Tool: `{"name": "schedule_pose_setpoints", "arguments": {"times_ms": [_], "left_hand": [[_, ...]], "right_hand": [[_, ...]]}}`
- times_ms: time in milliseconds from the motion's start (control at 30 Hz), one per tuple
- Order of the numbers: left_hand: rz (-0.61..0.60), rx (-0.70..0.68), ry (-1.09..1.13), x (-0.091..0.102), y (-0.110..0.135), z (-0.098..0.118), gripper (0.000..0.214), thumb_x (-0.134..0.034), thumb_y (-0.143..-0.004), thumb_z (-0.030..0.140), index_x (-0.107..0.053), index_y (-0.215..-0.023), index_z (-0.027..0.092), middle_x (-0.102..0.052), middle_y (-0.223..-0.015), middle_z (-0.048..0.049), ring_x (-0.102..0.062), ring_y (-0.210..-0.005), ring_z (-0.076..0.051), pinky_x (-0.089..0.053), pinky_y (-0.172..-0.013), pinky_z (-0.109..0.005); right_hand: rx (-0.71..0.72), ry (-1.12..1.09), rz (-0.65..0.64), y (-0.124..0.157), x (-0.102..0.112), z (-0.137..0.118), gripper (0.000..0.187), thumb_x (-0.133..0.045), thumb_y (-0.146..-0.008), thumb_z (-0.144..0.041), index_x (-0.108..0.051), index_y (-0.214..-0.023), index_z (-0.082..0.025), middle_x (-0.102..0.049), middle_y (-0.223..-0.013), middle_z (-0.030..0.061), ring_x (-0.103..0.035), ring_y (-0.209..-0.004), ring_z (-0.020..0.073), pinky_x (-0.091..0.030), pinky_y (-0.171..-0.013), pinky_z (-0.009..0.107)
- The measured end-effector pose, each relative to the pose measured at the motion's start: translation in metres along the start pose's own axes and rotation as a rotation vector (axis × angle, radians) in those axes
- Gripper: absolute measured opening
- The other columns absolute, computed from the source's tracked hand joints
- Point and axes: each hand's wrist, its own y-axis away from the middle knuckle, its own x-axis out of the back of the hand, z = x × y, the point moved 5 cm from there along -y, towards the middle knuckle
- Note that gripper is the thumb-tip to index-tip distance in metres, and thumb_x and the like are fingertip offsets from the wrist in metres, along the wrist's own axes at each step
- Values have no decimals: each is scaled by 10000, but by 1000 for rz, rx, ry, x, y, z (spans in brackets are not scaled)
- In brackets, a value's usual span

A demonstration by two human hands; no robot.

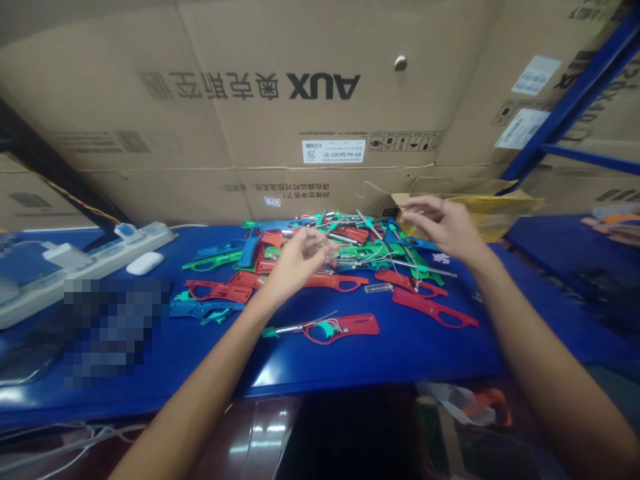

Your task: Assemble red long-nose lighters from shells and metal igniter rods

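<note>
My left hand (309, 255) is over the middle of a pile of lighter parts, its thumb and fingers pinched together. Something small and clear seems to show at its fingertips, too blurred to name. My right hand (437, 227) is raised at the pile's right, its fingers curled together in front of a yellow padded envelope (480, 210); what they hold, if anything, cannot be made out. Closest to me lies a red half-shell (363, 325) with a green trigger, a metal rod and wires in it. Another red half-shell (433, 308) lies to the right, near a clear fuel tank (379, 288).
Red, green and blue shells, metal rods and wires cover the back of the blue table (300, 373). A white power strip (90, 270) and a white case (145, 263) are on the left. Large cardboard boxes (240, 133) stand behind. A blue metal frame (575, 100) rises at right.
</note>
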Motion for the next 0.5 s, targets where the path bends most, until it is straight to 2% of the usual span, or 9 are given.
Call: {"name": "schedule_pose_setpoints", "arguments": {"times_ms": [133,233,367,500], "left_hand": [[-28,42,105,-4,1,-1,266,-661,-889,397,-476,-942,213,-740,-965,-62,-716,-884,-184,-555,-860,-354],[-12,18,56,-4,1,1,278,-691,-880,423,-543,-940,196,-703,-903,-23,-676,-809,-148,-532,-769,-282],[-52,83,42,-7,3,0,273,-694,-882,434,-578,-937,192,-674,-780,2,-568,-631,-104,-459,-611,-237],[-88,144,130,-10,5,0,238,-668,-891,392,-520,-891,207,-731,-862,-37,-562,-608,-104,-472,-608,-263]], "right_hand": [[167,-70,-29,-17,-54,-25,184,-666,-900,-406,-750,-918,-244,-765,-881,31,-667,-799,195,-496,-761,355],[157,-171,-41,-6,-77,-25,190,-615,-956,-406,-712,-949,-243,-767,-856,11,-604,-638,138,-474,-664,318],[50,-284,-91,17,-89,-20,219,-587,-986,-461,-631,-1003,-246,-772,-956,18,-457,-451,69,-390,-497,283],[-38,-426,-73,22,-91,-15,256,-616,-963,-500,-545,-978,-255,-746,-934,9,-473,-442,62,-357,-452,268]]}}
